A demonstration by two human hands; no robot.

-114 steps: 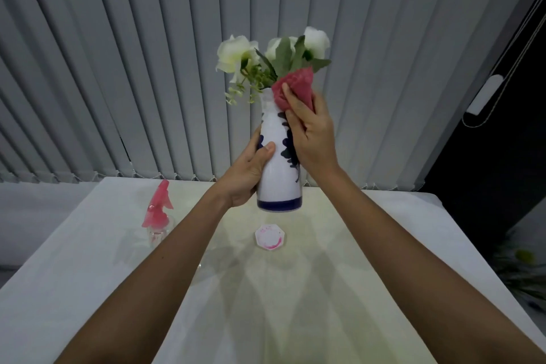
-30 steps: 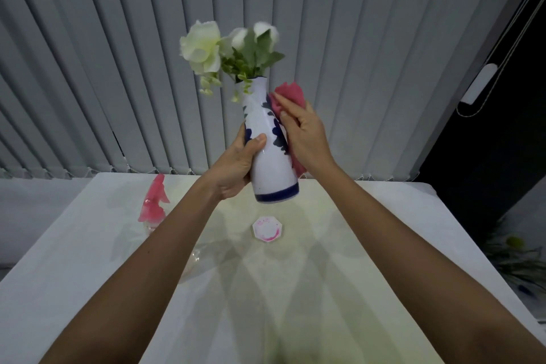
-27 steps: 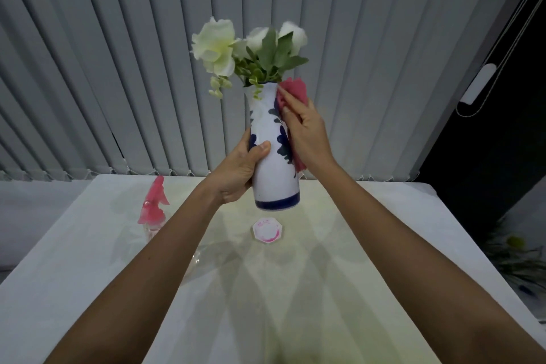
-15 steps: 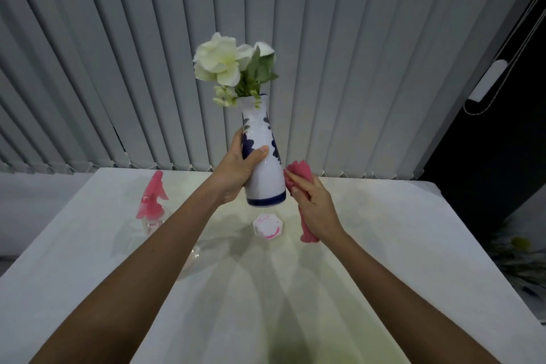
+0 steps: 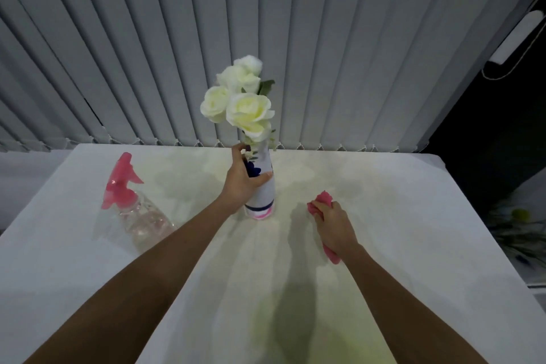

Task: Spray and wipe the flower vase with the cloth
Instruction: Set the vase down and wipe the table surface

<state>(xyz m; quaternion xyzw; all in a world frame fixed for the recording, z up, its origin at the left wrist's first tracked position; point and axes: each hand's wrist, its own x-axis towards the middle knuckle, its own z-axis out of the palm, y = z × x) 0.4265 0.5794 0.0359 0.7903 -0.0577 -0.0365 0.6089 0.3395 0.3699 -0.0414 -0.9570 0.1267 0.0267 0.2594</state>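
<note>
No legible text, number or brand anywhere in the head view. Blue marks on the vase [image 5: 263, 193] look like a painted pattern, not letters. Pink marks on the disc [image 5: 261, 216] under its base are too blurred to tell. On the spray bottle [image 5: 134, 205] no print can be made out.

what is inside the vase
White flowers stick up out of the vase. Their stems below the mouth, and anything else inside, are hidden by its wall.
</note>
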